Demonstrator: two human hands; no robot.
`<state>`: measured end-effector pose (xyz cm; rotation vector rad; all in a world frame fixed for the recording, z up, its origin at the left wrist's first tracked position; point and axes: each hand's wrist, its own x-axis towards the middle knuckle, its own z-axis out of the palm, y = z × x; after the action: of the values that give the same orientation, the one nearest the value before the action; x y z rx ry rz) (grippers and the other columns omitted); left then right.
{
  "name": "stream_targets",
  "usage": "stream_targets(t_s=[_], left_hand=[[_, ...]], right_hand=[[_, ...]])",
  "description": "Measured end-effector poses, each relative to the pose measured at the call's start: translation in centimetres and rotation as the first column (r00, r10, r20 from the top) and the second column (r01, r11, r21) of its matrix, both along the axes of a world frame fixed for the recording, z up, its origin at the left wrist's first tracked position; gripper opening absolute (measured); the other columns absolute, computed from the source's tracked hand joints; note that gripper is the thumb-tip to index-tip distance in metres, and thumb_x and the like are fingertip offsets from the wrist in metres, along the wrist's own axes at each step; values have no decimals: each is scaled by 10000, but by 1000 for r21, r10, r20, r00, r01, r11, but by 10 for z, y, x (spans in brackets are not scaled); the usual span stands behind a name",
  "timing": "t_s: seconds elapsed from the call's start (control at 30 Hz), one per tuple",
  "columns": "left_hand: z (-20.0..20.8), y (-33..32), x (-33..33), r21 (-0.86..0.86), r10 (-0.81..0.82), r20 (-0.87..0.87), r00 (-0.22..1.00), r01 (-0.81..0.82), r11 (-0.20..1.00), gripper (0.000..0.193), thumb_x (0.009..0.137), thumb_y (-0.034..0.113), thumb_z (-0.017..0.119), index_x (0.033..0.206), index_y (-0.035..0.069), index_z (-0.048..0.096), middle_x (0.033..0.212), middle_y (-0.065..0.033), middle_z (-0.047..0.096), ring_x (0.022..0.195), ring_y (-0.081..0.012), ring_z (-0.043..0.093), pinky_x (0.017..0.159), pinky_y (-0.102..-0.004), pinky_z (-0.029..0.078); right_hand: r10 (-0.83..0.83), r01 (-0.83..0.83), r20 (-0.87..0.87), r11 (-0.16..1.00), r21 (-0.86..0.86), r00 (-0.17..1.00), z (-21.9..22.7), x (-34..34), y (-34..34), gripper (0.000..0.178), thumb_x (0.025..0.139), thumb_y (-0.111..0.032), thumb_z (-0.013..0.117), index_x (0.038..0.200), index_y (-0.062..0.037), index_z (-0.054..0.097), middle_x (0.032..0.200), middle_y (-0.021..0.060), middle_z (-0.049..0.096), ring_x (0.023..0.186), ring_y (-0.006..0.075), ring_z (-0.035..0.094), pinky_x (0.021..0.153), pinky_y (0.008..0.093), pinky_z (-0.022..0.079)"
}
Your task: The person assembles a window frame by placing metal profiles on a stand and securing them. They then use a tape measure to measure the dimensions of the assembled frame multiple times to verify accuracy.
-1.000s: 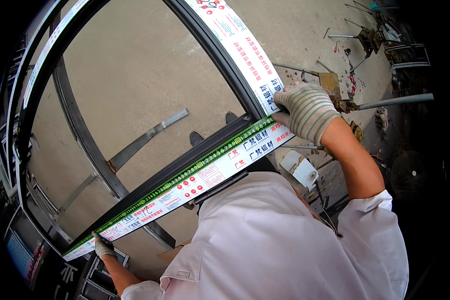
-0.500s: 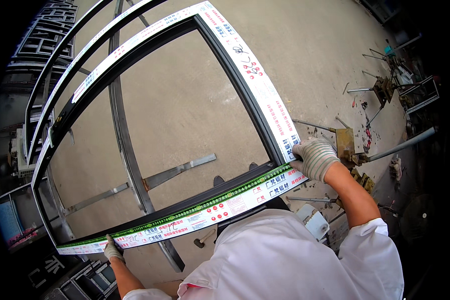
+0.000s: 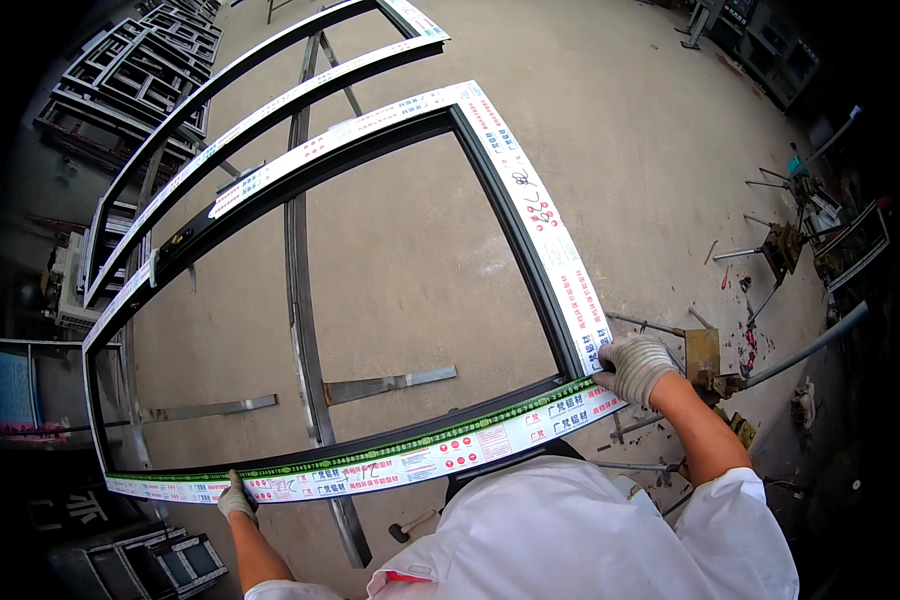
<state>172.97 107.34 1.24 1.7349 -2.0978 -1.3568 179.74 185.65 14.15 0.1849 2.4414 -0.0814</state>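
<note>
A large frame (image 3: 532,217) of dark metal profile, with white printed film on its faces, lies flat before me. A green tape measure (image 3: 410,441) is stretched along its near rail, from the left corner to the right corner. My left hand (image 3: 237,499), in a pale knit glove, is closed over the near rail toward its left end, fingertips at the tape. At the near right corner my right hand (image 3: 638,368), in a striped glove, is closed at the tape's end, against the frame. The right fingertips are partly hidden, and no tape case shows.
A second film-covered frame (image 3: 270,106) lies beyond the first. Metal support bars (image 3: 305,300) run beneath them. A mallet (image 3: 413,525) is on the floor near me. Stands with rods (image 3: 703,352) are on the right; stacked frames (image 3: 120,85) fill the far left.
The view has shifted, so the frames and floor items sit lower and farther right in it. Both hands keep their places on the near rail, and the tape still lies along it.
</note>
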Motion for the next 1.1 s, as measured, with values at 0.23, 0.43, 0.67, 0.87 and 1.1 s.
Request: stream_targets(t_s=[0.23, 0.43, 0.67, 0.87, 1.1], left_hand=[[-18, -33, 22, 20, -31, -35, 999, 31, 999, 455, 916, 424, 804, 701, 123, 539, 550, 6, 479, 391, -126, 394, 349, -312, 309], [-4, -4, 11, -41, -28, -53, 998, 25, 999, 373, 902, 367, 827, 895, 25, 678, 694, -29, 620, 473, -141, 515, 407, -317, 444], [-4, 27, 17, -97, -10, -42, 999, 6, 995, 361, 937, 402, 766, 860, 62, 670, 659, -52, 640, 440, -160, 564, 396, -319, 487], [11, 84, 37, 54, -36, -70, 997, 39, 998, 434, 978, 451, 689, 871, 30, 684, 699, -87, 685, 466, -192, 611, 450, -332, 539], [32, 154, 56, 330, 41, -282, 959, 56, 942, 480, 1029, 442, 614, 1245, 14, 629, 993, -158, 713, 762, -256, 714, 613, -366, 614]], right_hand=[[10, -11, -33, 999, -36, 999, -3, -5, -1, 383, 912, -449, 669, 1086, -120, 759, 1000, 139, 757, 981, 321, 725, 902, 445, 552], [-90, 80, -68, 988, -132, 994, 2, 2, 5, 363, 873, -411, 731, 996, -71, 759, 957, 176, 749, 948, 346, 714, 869, 441, 554], [-121, 37, -245, 946, -322, 962, -45, 20, 32, 274, 772, -266, 812, 861, -17, 740, 807, 187, 727, 761, 344, 707, 747, 430, 568], [-156, 61, -218, 919, -390, 963, -44, 21, 30, 230, 774, -200, 801, 813, 5, 705, 738, 187, 689, 652, 304, 658, 651, 410, 534], [-162, 7, -278, 874, -486, 947, -66, 28, 41, 243, 784, -199, 807, 804, 10, 684, 721, 191, 663, 647, 307, 637, 651, 422, 524]])
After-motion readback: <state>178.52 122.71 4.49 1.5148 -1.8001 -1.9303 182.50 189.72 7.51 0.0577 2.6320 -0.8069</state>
